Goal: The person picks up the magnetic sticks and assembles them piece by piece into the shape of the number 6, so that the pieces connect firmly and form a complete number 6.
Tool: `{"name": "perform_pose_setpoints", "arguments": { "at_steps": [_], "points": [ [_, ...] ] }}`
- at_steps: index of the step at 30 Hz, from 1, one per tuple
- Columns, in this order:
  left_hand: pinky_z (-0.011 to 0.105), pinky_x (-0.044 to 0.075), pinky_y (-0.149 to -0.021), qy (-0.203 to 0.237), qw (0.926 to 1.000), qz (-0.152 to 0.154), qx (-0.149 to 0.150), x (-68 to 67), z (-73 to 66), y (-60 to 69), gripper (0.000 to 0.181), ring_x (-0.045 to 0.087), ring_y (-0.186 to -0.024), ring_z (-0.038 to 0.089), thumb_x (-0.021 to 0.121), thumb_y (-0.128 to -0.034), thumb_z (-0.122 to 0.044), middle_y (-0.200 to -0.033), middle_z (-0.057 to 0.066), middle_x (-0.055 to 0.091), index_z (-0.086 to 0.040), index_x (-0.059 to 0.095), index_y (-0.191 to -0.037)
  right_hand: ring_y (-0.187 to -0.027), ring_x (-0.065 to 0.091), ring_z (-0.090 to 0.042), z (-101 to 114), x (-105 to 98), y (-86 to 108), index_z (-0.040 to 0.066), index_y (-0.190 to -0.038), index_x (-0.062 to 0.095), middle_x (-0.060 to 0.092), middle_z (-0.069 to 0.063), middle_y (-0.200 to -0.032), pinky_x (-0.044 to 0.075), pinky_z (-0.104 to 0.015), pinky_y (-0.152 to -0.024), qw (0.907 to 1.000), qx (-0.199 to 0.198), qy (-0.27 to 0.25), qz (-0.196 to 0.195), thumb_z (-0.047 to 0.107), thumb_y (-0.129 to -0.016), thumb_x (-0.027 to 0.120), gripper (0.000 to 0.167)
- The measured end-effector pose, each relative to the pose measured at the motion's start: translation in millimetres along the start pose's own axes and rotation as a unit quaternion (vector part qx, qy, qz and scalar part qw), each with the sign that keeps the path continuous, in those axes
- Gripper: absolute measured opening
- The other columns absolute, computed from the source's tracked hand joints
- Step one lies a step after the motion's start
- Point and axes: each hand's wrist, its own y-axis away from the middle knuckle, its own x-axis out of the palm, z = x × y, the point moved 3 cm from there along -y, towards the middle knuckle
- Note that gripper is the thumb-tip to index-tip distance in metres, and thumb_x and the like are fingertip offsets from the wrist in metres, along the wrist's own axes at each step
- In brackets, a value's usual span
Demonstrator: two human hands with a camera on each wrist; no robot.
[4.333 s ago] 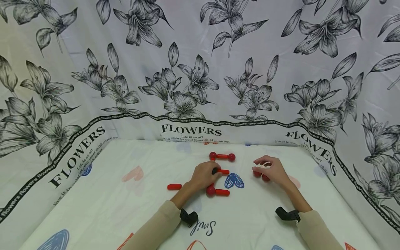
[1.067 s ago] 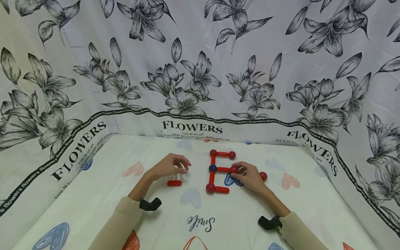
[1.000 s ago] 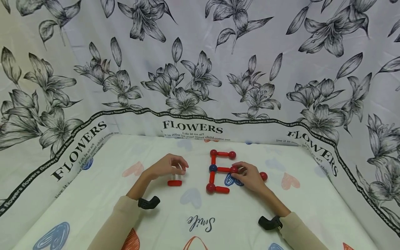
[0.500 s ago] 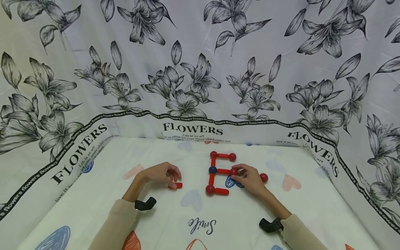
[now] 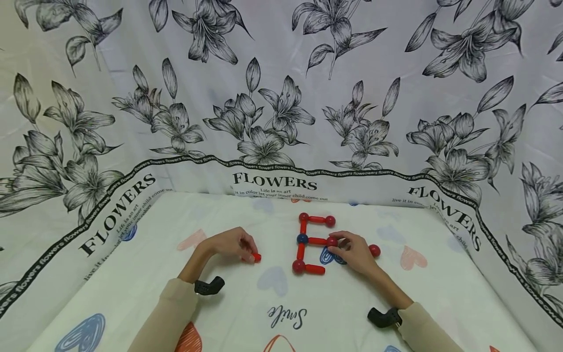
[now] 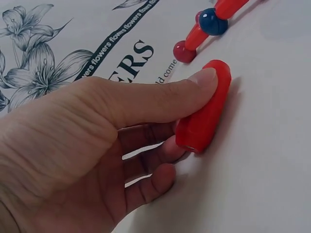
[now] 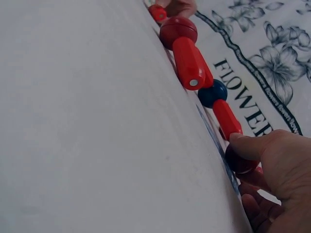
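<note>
On the cloth lies a figure of red magnetic rods and balls, shaped like an E, with a blue ball at its middle joint. My right hand pinches the red ball at the free end of the middle rod. The lower rod has no ball on its right end; its bare tip shows a silvery disc in the right wrist view. To the left, my left hand pinches a loose red magnetic rod between thumb and fingers, at or just above the cloth.
Another red ball lies just right of my right hand, apart from the figure. A white cloth printed with hearts covers the table. Behind it hangs a flower-printed curtain.
My left hand has come down from above the loose red rod and now pinches it. The right hand stays on the red ball, which it earlier brought to the middle rod's end.
</note>
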Motion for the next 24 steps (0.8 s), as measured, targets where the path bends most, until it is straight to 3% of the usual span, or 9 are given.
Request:
{"name": "perform_pose_setpoints", "arguments": {
  "at_steps": [8,15,20,24],
  "points": [
    [0.031,0.053,-0.062,0.066,0.9971,-0.037,0.008,-1.9,-2.0,-5.3,0.016,0.06,-0.076,0.014,0.066,-0.0885,-0.028,-0.093,0.0,0.07,-0.02,0.07,-0.101,-0.088,0.057,-0.016,1,-1,0.4,0.025,-0.119,0.064,0.066,0.004,-0.105,0.049,-0.022,-0.071,1.0,-0.002,0.001,0.001,0.035,-0.081,0.074,0.041],
    [0.038,0.053,-0.06,0.16,0.9821,-0.09,0.04,-2.1,-8.5,-10.0,0.023,0.062,-0.077,0.027,0.061,-0.0929,-0.026,-0.096,0.019,0.066,-0.012,0.054,-0.11,-0.087,0.056,-0.015,-1,0,-1.1,0.026,-0.119,0.064,0.066,0.005,-0.105,0.049,-0.022,-0.071,1.0,-0.003,0.007,-0.001,0.036,-0.081,0.074,0.04],
    [0.043,0.054,-0.065,0.169,0.9785,-0.1,0.061,-2.5,-11.9,-9.1,0.022,0.062,-0.078,0.039,0.051,-0.098,-0.021,-0.105,0.023,0.061,-0.005,0.055,-0.113,-0.087,0.057,-0.015,-1,0,-0.6,0.025,-0.119,0.064,0.066,0.004,-0.105,0.05,-0.022,-0.071,0.9999,-0.008,0.008,-0.003,0.034,-0.081,0.074,0.04],
    [0.043,0.055,-0.067,0.172,0.9783,-0.1,0.056,-2.3,-11.0,-9.7,0.028,0.063,-0.076,0.038,0.049,-0.099,-0.02,-0.11,0.021,0.06,0.0,0.057,-0.118,-0.087,0.057,-0.015,-1,0,0.1,0.026,-0.119,0.064,0.067,0.004,-0.105,0.05,-0.022,-0.072,0.9999,-0.008,0.008,-0.002,0.034,-0.081,0.074,0.04]
  ]
}}
